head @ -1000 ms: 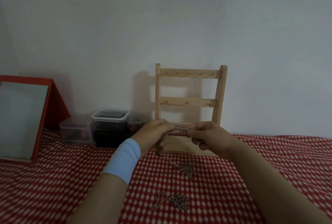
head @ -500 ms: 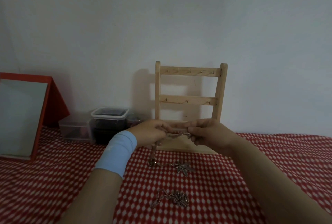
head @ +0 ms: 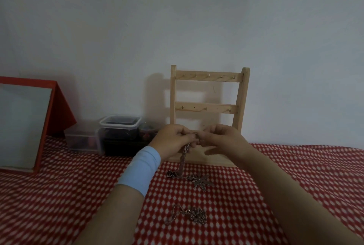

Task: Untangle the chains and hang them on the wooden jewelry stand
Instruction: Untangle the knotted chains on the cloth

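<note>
Currently, head view. The left hand (head: 173,138) and right hand (head: 222,138) are fingertip to fingertip, low in front of the wooden jewelry stand (head: 206,108). Each hand's grip is a pinch, fingers curled on the upper end of one chain (head: 183,160). The chain hangs bunched from the left hand down to the red-checked cloth (head: 59,195). Its leaf pendant (head: 201,181) and a dark round pendant (head: 171,174) lie there. The second chain (head: 189,215) lies in a heap nearer the person, untouched. The top hook row (head: 208,76) is bare.

The pinch point is dim and small, so I cannot tell whether it is a knot or a clasp.

Risks:
- Pulling the hands apart while strands are doubled would probably tighten the tangle.
- Lifting could drag the pendants across the cloth, so the leaf's points may snag.
- The hands work close to the stand's base, and a jerk might knock it.

Versus 0.5 s ago:
- The hands have closed together; a short stretch of chain spanned them then.
- The hanging part now drops straighter.
- The pendants and the heap are unmoved.
</note>
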Motion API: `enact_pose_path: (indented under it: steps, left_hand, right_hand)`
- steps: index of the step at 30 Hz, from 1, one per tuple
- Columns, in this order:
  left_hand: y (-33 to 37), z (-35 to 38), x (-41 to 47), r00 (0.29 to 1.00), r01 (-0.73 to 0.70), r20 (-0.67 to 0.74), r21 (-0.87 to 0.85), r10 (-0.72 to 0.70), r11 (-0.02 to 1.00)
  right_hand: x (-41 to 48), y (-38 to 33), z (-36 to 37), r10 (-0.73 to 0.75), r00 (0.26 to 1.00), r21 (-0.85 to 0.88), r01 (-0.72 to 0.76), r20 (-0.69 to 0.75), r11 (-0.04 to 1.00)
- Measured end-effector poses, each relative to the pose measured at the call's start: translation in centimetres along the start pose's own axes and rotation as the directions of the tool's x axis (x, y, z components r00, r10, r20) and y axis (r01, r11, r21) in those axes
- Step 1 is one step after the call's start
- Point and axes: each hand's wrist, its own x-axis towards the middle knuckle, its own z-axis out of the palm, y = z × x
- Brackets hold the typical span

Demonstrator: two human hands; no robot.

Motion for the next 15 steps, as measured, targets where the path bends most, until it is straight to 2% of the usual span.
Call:
enact_pose_path:
  steps: [1, 3, 10, 13, 15]
  left_hand:
    - [0.1, 0.01, 0.01, 1.0, -0.003, -0.006, -0.013, 0.003, 1.0]
    - [0.31, -0.01, 0.0, 1.0, -0.015, 0.001, -0.016, 0.015, 1.0]
    - [0.08, -0.28, 0.04, 0.999, -0.033, 0.044, 0.051, 0.031, 0.998]
    - [0.08, -0.37, 0.01, 0.999, -0.008, 0.05, 0.076, 0.004, 0.997]
    - [0.01, -0.36, 0.14, 0.999, 0.004, 0.04, 0.111, -0.008, 0.994]
  right_hand:
    - [-0.07, -0.01, 0.19, 0.002, 0.999, -0.114, -0.006, -0.036, 0.993]
    - [-0.12, -0.08, 0.46, 0.002, 0.996, -0.181, -0.017, -0.085, 0.983]
    - [-0.42, -0.42, 0.09, 0.033, 0.999, -0.08, -0.036, -0.038, 0.996]
    - [-0.54, -0.53, 0.33, 0.07, 0.997, 0.028, -0.068, -0.046, 0.997]
    - [-0.68, -0.68, 0.65, 0.064, 0.998, -0.024, -0.065, -0.017, 0.998]
